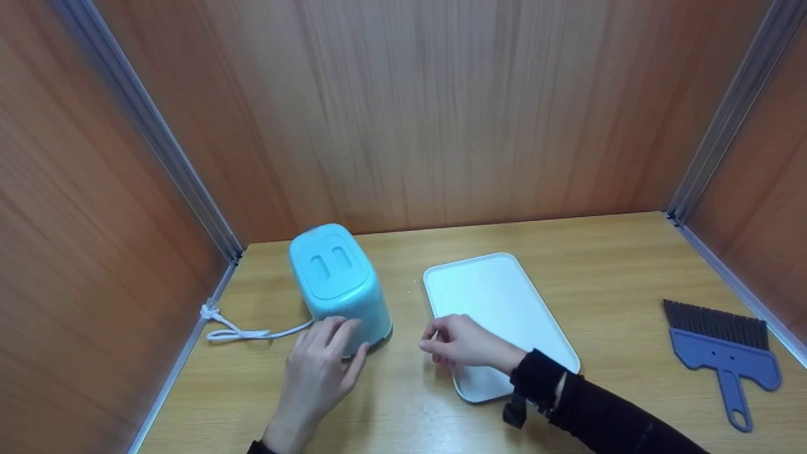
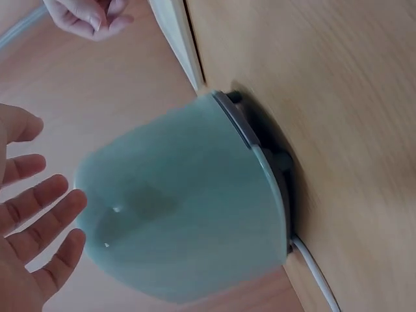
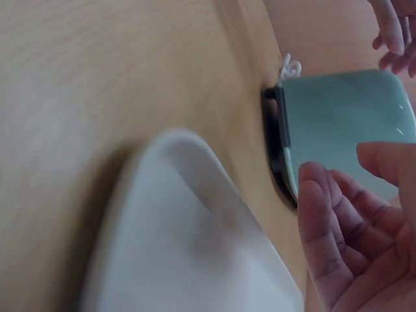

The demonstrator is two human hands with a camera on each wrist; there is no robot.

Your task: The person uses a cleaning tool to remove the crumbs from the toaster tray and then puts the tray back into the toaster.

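A turquoise toaster (image 1: 334,271) stands on the left of the table, two slot-shaped recesses in its covered top. Close to its near end is my left hand (image 1: 323,366), and the left wrist view shows those fingers (image 2: 39,218) spread apart with nothing held. My right hand (image 1: 465,342) hovers over the left edge of a white rectangular tray (image 1: 498,296). In the right wrist view its fingers (image 3: 354,227) bend loosely, the thumb stands apart, and the palm is bare. The toaster's dark base (image 2: 260,140) shows in the left wrist view.
From the toaster a white cord (image 1: 246,333) runs left, bundled near the side wall. A blue brush (image 1: 725,359) with dark bristles lies at the far right. Wooden panels (image 1: 441,113) enclose the table (image 1: 605,252) at the back and both sides.
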